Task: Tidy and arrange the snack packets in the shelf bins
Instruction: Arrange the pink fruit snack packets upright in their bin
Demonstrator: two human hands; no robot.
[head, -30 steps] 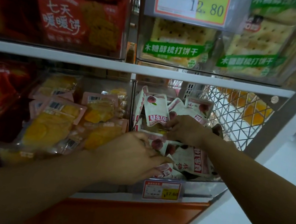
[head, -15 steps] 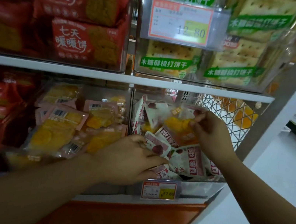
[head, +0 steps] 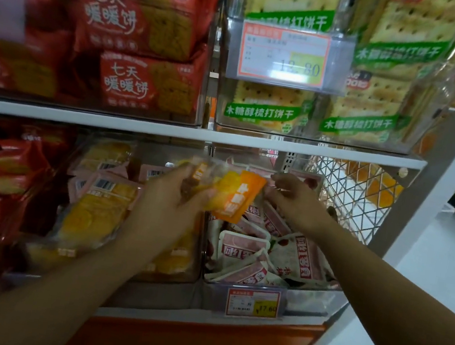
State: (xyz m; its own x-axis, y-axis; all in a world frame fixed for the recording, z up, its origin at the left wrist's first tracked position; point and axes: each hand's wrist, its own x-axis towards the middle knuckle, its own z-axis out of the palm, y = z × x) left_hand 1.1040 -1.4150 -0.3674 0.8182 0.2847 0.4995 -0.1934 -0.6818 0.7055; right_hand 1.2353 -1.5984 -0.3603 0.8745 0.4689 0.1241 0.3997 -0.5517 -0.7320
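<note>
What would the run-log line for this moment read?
step: sorting | left hand: grips yellow-orange plastic snack packet | right hand: at packet's right edge, grip unclear | position: above clear bin of pink-white packets

motion blur smears the yellow-orange clear plastic snack packet just below the white shelf board; print unreadable, left hand covers its left part. whether the right hand pinches its edge: can't tell. above the board, red foil biscuit packs cut off at top & left edges; pale purple patch, also above it, too blurred to id.
</note>
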